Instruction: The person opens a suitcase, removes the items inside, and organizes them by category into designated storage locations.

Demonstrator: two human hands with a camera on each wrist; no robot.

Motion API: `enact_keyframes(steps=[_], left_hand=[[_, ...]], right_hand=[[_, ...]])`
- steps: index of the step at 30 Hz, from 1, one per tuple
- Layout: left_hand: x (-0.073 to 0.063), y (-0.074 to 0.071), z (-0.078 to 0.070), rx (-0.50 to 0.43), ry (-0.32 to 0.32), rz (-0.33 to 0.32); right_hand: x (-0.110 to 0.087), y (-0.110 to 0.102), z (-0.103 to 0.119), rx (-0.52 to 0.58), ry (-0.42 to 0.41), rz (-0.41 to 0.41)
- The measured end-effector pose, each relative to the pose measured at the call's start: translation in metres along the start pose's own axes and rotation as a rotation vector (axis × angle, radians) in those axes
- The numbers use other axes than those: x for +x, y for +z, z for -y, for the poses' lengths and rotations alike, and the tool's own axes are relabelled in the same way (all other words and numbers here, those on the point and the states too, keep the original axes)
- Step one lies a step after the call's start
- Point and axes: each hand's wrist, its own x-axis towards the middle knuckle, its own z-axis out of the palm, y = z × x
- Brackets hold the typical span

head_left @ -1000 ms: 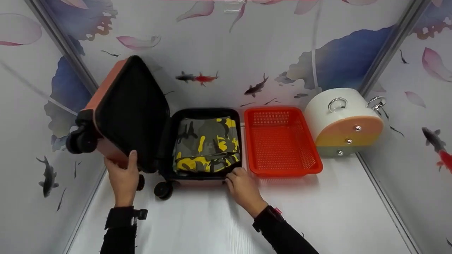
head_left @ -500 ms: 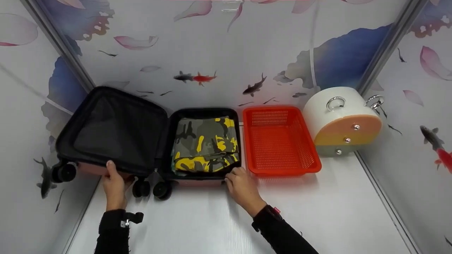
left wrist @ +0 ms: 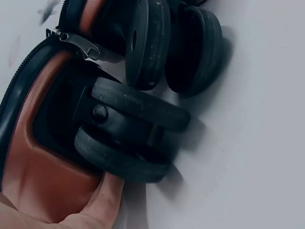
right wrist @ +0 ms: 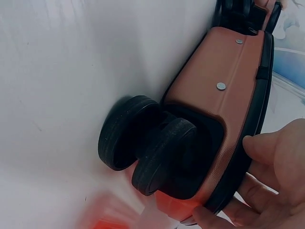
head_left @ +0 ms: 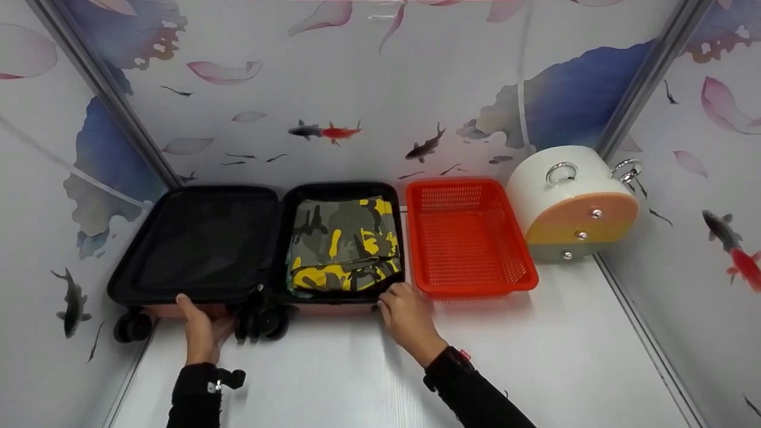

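The suitcase [head_left: 279,238] lies unfolded on the left part of the white counter [head_left: 333,374]. At its left shell [head_left: 196,244], the left hand [head_left: 202,333] holds the front edge, thumb on the rim and other fingers tucked beneath. If that grip slackens, the shell could drop and trap those fingers; whether it rests fully on the counter, I cannot tell. The casters [head_left: 264,324] crowd together by the hinge, so one pair swivelling could jam against the other. The right hand [head_left: 410,318] pinches the near right corner of the right shell [head_left: 333,308]; should it loosen, a jolt from the left could rock that half and shift the camouflage cloth [head_left: 342,238] inside. The red basket [head_left: 469,293] stands just beside, where a sideways slip could knock it.

The left shell is a shallow, round-cornered tray, black within, its outside finely textured, coppery and apparently hard plastic. The casters are twin black discs. The grey-and-yellow cloth makes a soft, squarish pad, folded over at its near end. The basket is perforated, probably plastic, with a broad rim. Farthest right, the drum-shaped box [head_left: 571,205] looks rigid and glossy, its banded front carrying round, shiny knobs.
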Motion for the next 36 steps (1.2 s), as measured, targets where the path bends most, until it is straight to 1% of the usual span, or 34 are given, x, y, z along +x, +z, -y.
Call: enact_keyframes(steps=[3, 7, 13, 14, 15, 16, 17, 18, 19, 20, 21, 22, 23, 24, 25, 26, 27, 28, 29, 30, 31, 32, 34, 36], left_hand=[[0.000, -0.007, -0.001, 0.056, -0.012, 0.000], [-0.001, -0.014, 0.001, 0.123, 0.002, -0.003], [0.001, -0.018, 0.007, 0.142, 0.024, 0.003], [0.000, -0.019, 0.008, 0.169, 0.032, -0.008], [-0.001, -0.020, 0.008, 0.225, 0.050, -0.042], [-0.004, -0.020, 0.008, 0.321, 0.092, -0.094], [-0.006, -0.020, 0.008, 0.433, 0.162, -0.166], [-0.010, -0.019, 0.008, 0.559, 0.237, -0.253], [-0.014, -0.016, 0.007, 0.688, 0.329, -0.351], [-0.019, -0.012, 0.005, 0.802, 0.432, -0.456], [-0.023, -0.006, 0.004, 0.894, 0.549, -0.553], [-0.027, 0.002, 0.004, 0.957, 0.683, -0.614], [-0.030, 0.012, 0.004, 0.979, 0.825, -0.628], [-0.033, 0.023, 0.005, 0.994, 0.953, -0.599], [-0.035, 0.035, 0.007, 1.012, 1.079, -0.546], [-0.037, 0.048, 0.010, 1.035, 1.181, -0.472], [-0.039, 0.062, 0.014, 1.059, 1.263, -0.385], [-0.042, 0.075, 0.020, 1.093, 1.320, -0.293], [-0.044, 0.088, 0.026, 1.139, 1.351, -0.201], [-0.046, 0.100, 0.033, 1.195, 1.357, -0.110], [-0.049, 0.111, 0.041, 1.256, 1.348, -0.030], [-0.050, 0.120, 0.049, 1.318, 1.328, 0.035], [-0.052, 0.135, 0.063, 1.451, 1.271, 0.127], [-0.051, 0.146, 0.075, 1.553, 1.214, 0.165]], right_hand=[[0.000, 0.000, 0.002, 0.012, 0.015, 0.000], [-0.001, -0.003, 0.003, 0.000, 0.019, -0.014], [-0.004, -0.004, 0.002, -0.021, 0.027, -0.016], [-0.004, -0.004, 0.002, -0.023, 0.030, -0.014], [-0.004, -0.003, 0.002, -0.024, 0.033, -0.013], [-0.005, -0.004, 0.002, -0.025, 0.032, -0.013], [-0.005, -0.004, 0.003, -0.023, 0.028, -0.015], [-0.006, -0.005, 0.003, -0.016, 0.024, -0.019], [-0.007, -0.007, 0.004, -0.006, 0.017, -0.027], [-0.008, -0.009, 0.005, 0.008, 0.006, -0.039], [-0.010, -0.012, 0.006, 0.026, -0.007, -0.054], [-0.011, -0.017, 0.006, 0.044, -0.021, -0.073], [-0.012, -0.022, 0.005, 0.064, -0.032, -0.094], [-0.012, -0.028, 0.004, 0.084, -0.040, -0.114], [-0.012, -0.034, 0.001, 0.097, -0.048, -0.137], [-0.012, -0.040, -0.004, 0.101, -0.050, -0.154], [-0.012, -0.046, -0.010, 0.097, -0.048, -0.162], [-0.011, -0.051, -0.017, 0.085, -0.040, -0.158], [-0.012, -0.056, -0.025, 0.068, -0.029, -0.141], [-0.012, -0.061, -0.034, 0.052, -0.018, -0.113], [-0.013, -0.065, -0.042, 0.027, -0.003, -0.076], [-0.014, -0.068, -0.051, 0.007, 0.012, -0.031], [-0.017, -0.073, -0.065, -0.016, 0.041, 0.055], [-0.020, -0.075, -0.075, -0.022, 0.063, 0.120]])
